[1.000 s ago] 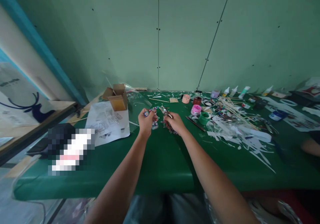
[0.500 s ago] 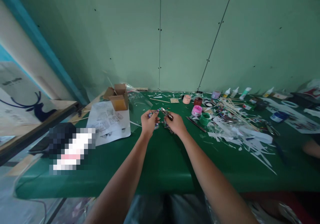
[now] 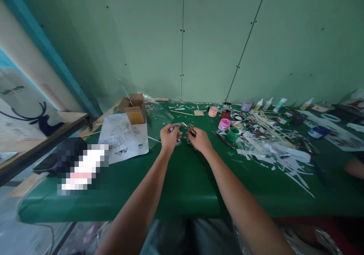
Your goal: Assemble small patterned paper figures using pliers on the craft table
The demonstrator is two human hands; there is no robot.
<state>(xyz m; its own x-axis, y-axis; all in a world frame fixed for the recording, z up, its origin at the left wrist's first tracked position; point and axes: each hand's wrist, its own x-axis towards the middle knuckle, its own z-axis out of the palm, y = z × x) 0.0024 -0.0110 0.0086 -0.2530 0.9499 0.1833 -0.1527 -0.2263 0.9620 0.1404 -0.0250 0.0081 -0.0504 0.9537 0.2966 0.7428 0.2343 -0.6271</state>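
The left hand's (image 3: 168,139) fingers pinch a small multicoloured piece (image 3: 172,128) above the green tabletop (image 3: 187,186), and the right hand's (image 3: 202,140) close round a slim metal tool (image 3: 188,129) whose tip points at it, though whether they touch I cannot tell. With so little to grip, the piece could twist free or the tip could slip onto a fingertip if pressed off-line; farther out, a rightward elbow swing could tip the open green pot (image 3: 233,134).
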